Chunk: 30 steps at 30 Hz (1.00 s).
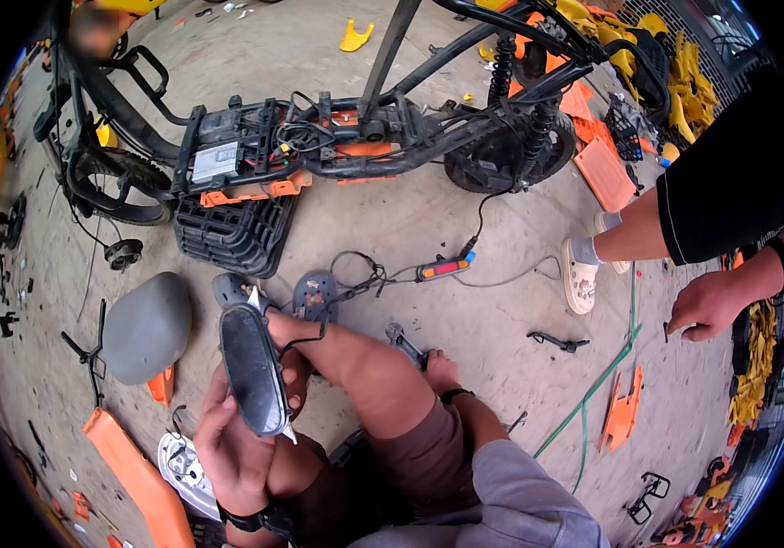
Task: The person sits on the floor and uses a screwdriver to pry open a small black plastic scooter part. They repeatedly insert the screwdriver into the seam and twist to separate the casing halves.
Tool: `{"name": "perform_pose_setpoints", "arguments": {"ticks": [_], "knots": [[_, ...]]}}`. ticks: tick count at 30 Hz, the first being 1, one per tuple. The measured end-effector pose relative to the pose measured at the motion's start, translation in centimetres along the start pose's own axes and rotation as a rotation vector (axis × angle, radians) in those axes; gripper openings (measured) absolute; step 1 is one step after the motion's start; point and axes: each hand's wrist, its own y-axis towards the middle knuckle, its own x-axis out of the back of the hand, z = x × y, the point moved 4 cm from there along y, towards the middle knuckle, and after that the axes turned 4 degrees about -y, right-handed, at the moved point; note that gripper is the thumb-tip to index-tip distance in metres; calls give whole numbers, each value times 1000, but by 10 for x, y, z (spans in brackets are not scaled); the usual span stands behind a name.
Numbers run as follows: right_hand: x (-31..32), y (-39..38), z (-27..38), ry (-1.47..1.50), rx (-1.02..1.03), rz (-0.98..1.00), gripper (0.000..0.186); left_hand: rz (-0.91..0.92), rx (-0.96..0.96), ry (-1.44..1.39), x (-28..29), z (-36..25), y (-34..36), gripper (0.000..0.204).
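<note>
My left hand [235, 438] is closed round a dark oval panel [254, 370] with a glossy, dusty face and pale pointed tabs at its ends. A thin black cable shows beside its upper right edge. Low beside my right knee, my right hand [441, 371] grips the dark handle of a grey metal hand tool [401, 337]; its head points up and left, its exact kind unclear. Ahead stands a stripped black electric scooter frame [373, 164] with exposed wiring and a silver box [216, 162]. An orange-and-grey meter-like device [444, 267] lies on a cable by the rear wheel.
At right stands another person, with a hand [710, 306] holding a small dark piece. A grey rounded cover [148, 327], long orange panel [139, 475] and white lamp-like part [182, 470] lie left. Green strap [593, 393] and orange bracket [623, 411] lie right.
</note>
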Motion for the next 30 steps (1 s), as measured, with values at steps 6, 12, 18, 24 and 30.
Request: {"name": "perform_pose_setpoints", "arguments": {"ticks": [6, 12, 18, 24, 30], "knots": [[37, -15, 1, -89, -26, 158, 46, 69, 56, 47, -3, 7, 3, 53], [63, -80, -54, 205, -229, 73, 43, 137, 57, 81, -7, 16, 2, 51], [105, -171, -119, 1169, -422, -427, 18, 200, 117, 97, -16, 28, -2, 50], [225, -251, -117, 1782, -398, -983, 28, 126, 120, 72, -16, 34, -3, 46], [296, -292, -100, 1871, -228, -1216, 30, 216, 158, 143, -12, 39, -3, 49]]}}
